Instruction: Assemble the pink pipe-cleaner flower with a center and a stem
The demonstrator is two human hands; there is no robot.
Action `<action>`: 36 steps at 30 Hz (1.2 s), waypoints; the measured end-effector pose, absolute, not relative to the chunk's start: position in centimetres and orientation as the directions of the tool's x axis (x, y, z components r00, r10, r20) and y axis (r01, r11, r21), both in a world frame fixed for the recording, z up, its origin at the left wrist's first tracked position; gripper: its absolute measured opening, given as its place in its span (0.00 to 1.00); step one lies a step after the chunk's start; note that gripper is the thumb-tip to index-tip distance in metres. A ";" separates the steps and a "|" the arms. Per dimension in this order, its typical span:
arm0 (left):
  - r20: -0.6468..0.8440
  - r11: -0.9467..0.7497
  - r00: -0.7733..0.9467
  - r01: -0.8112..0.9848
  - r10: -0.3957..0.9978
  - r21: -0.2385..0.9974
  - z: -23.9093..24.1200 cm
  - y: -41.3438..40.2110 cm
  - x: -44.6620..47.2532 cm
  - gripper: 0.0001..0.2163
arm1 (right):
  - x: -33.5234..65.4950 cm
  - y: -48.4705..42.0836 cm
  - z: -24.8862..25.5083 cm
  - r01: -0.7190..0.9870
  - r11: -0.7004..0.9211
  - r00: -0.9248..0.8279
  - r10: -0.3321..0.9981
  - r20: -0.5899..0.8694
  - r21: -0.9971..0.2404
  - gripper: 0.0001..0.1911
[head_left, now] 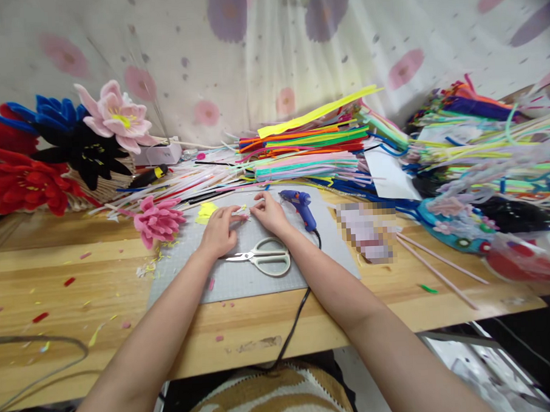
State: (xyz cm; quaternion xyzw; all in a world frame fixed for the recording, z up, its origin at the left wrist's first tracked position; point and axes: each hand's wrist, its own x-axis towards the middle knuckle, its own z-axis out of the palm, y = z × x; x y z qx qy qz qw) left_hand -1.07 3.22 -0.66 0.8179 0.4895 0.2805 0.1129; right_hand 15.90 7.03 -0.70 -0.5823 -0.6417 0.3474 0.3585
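Observation:
Both my hands meet over the far part of a grey cutting mat [242, 280]. My left hand [219, 229] and my right hand [268, 211] are closed, pinching a small pale pink and yellow piece [242, 215] between their fingertips. White-handled scissors [261, 256] lie on the mat just below my hands. A blue glue gun [302, 206] rests to the right of my right hand, its black cord [298, 314] running off the table's front edge. A yellow scrap [205, 212] lies left of my left hand.
A pink pipe-cleaner flower [157, 222] lies at the mat's left edge. Red, blue, black and pink flowers [67, 148] stand in a basket at far left. Stacks of coloured pipe cleaners [318, 146] fill the back and right. Scraps dot the wooden table [55, 288].

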 end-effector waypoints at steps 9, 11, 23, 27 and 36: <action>0.318 -0.465 0.344 0.729 0.883 0.502 -0.7 3.2 -1.1 0.29 | 16.0 7.1 -0.8 0.445 0.204 -0.153 0.977 0.150 -0.872 0.16; 0.312 -0.457 0.339 0.730 0.888 0.507 -0.6 3.2 -1.1 0.29 | 16.0 7.0 -0.7 0.460 0.247 -0.181 0.967 0.182 -0.853 0.17; 0.317 -0.457 0.332 0.709 0.888 0.538 -0.7 3.3 -1.1 0.29 | 15.6 6.9 -0.7 0.506 0.209 -0.201 0.972 0.121 -0.837 0.19; 0.313 -0.451 0.327 0.698 0.892 0.555 -0.8 3.3 -1.1 0.29 | 15.9 7.0 -0.9 0.457 0.193 -0.178 0.976 0.123 -0.868 0.22; 0.337 -0.480 0.345 0.704 0.876 0.524 -1.2 3.5 -1.2 0.30 | 16.9 6.5 0.7 0.534 0.242 -0.149 0.970 0.192 -0.810 0.23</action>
